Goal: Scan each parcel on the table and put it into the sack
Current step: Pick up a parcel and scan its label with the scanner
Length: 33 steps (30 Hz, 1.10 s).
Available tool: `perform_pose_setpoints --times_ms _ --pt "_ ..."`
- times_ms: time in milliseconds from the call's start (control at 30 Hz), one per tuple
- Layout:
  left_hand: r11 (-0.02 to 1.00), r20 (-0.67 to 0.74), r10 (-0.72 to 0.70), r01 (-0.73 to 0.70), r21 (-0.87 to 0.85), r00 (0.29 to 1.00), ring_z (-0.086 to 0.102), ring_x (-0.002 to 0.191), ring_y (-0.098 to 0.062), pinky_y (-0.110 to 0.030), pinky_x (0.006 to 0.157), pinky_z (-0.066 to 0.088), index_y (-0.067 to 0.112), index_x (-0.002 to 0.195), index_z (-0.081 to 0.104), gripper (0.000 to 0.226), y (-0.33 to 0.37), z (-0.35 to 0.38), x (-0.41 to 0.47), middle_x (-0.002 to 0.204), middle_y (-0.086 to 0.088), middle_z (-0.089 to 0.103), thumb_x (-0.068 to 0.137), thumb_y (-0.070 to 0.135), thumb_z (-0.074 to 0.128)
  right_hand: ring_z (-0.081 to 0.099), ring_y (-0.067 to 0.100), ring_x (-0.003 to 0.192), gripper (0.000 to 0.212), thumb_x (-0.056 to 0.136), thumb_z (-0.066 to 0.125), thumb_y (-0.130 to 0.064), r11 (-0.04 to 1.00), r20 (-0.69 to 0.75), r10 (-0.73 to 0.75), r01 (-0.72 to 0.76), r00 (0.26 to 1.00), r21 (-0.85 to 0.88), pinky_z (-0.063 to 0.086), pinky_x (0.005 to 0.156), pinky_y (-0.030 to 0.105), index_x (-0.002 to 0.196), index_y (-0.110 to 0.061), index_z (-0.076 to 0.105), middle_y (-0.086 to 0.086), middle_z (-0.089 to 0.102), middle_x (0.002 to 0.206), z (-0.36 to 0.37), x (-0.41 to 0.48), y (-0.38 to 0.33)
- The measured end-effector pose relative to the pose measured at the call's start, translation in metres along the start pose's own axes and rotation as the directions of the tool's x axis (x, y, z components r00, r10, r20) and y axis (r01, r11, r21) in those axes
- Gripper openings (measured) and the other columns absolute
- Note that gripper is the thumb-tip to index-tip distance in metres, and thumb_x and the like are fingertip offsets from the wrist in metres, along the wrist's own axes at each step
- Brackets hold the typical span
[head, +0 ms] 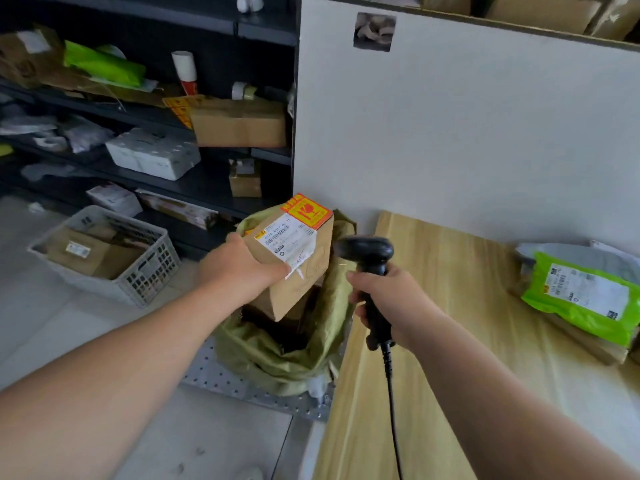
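Green sack (277, 355) open; left hand (239, 265) holding box (294, 265) inside.

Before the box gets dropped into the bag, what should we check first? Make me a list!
1. Left hand has a firm grip on the cardboard box: ok.
2. Box is above the open mouth of the sack: ok.
3. Enough room inside the sack: cannot tell, it is dark in there.
4. Box's label has been scanned: cannot tell.
5. Right hand holds the scanner beside the box, not under it: ok.
6. Green parcel lies on the table, ready for its turn: ok.
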State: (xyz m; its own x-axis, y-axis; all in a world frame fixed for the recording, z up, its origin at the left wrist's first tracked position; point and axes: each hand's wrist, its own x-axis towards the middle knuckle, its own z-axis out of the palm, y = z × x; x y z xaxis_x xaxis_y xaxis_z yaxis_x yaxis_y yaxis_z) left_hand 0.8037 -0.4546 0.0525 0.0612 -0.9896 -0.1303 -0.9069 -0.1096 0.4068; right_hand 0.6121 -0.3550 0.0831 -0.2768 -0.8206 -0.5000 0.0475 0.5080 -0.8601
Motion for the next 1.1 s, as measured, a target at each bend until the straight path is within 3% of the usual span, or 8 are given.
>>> perform_pose_setpoints --times_ms 167,500,633,700,767,833,967,1100 --pt "0.973 0.183 0.01 -0.051 0.223 0.983 0.059 0.105 -0.028 -0.03 0.072 0.044 0.021 0.11 0.042 0.077 -0.029 0.014 0.035 0.113 -0.004 0.061 0.056 0.065 0.074 0.047 0.02 0.057 0.014 0.092 0.067 -0.016 1.0 -0.049 0.026 -0.026 0.998 -0.002 0.04 0.055 0.033 0.099 -0.012 0.056 0.012 0.057 0.077 0.036 0.033 0.0" --pt "0.987 0.31 0.121 -0.149 0.068 0.943 0.058 0.104 -0.026 -0.033 0.075 0.047 0.017 0.119 0.038 0.083 -0.029 0.085 0.06 0.114 -0.004 0.059 0.062 0.07 0.068 0.051 0.018 0.05 0.013 0.09 0.068 -0.019 0.992 -0.158 0.112 -0.12 0.981 -0.045 0.043 0.052 0.029 0.093 -0.015 0.057 0.008 0.062 0.076 0.067 0.086 0.037" --pt "0.989 0.432 0.146 -0.13 -0.066 0.89 0.052 0.122 -0.029 -0.043 0.095 0.048 0.02 0.146 0.02 0.108 -0.033 0.093 0.073 0.135 -0.005 0.053 0.065 0.085 0.051 0.06 0.017 0.067 0.017 0.085 0.075 -0.029 0.98 -0.194 -0.004 -0.035 0.981 -0.198 0.045 0.062 0.029 0.087 -0.024 0.059 0.0 0.064 0.078 0.085 0.101 0.053" --pt "0.976 0.357 0.184 -0.127 -0.177 0.916 0.048 0.128 -0.027 -0.045 0.101 0.044 0.024 0.151 0.015 0.089 -0.045 0.09 0.077 0.143 -0.003 0.047 0.083 0.074 0.041 0.062 0.019 0.092 0.017 0.084 0.076 -0.03 0.955 -0.217 -0.1 0.032 0.971 -0.296 0.049 0.077 0.031 0.086 -0.029 0.059 0.001 0.065 0.105 0.092 0.109 0.062" --pt "0.964 0.135 0.192 -0.161 -0.211 0.972 0.054 0.119 -0.025 -0.044 0.095 0.049 0.021 0.145 0.03 0.064 -0.067 0.087 0.081 0.134 -0.003 0.053 0.093 0.056 0.041 0.054 0.018 0.118 0.023 0.084 0.076 -0.033 0.915 -0.197 -0.16 0.07 0.967 -0.398 0.045 0.102 0.036 0.101 -0.035 0.062 -0.005 0.05 0.137 0.098 0.116 0.068" --pt "0.973 0.007 0.126 -0.122 -0.193 0.992 0.055 0.11 -0.024 -0.041 0.089 0.051 0.014 0.131 0.044 0.049 -0.09 0.087 0.083 0.122 -0.006 0.056 0.092 0.041 0.054 0.046 0.016 0.13 0.042 0.084 0.075 -0.039 0.876 -0.181 -0.197 0.09 0.964 -0.474 0.04 0.109 0.036 0.123 -0.029 0.062 -0.013 0.035 0.152 0.103 0.12 0.071" --pt "0.992 0.162 -0.123 0.122 0.017 0.979 0.052 0.108 -0.03 -0.04 0.083 0.046 0.007 0.121 0.047 0.059 -0.119 0.102 0.087 0.119 -0.012 0.052 0.083 0.049 0.065 0.041 0.011 0.135 0.059 0.085 0.074 -0.04 0.835 -0.187 -0.272 0.135 0.944 -0.533 0.037 0.106 0.027 0.138 -0.03 0.052 -0.018 0.027 0.158 0.114 0.122 0.071" --pt "0.99 0.168 -0.097 0.112 -0.084 0.981 0.055 0.075 -0.028 -0.034 0.062 0.04 0.011 0.086 0.055 0.031 -0.132 0.108 0.097 0.08 -0.007 0.058 0.098 0.038 0.043 0.048 0.005 0.121 0.058 0.083 0.076 -0.039 0.809 -0.188 -0.323 0.167 0.928 -0.563 0.041 0.099 0.025 0.136 -0.033 0.053 -0.02 0.04 0.15 0.119 0.122 0.074"
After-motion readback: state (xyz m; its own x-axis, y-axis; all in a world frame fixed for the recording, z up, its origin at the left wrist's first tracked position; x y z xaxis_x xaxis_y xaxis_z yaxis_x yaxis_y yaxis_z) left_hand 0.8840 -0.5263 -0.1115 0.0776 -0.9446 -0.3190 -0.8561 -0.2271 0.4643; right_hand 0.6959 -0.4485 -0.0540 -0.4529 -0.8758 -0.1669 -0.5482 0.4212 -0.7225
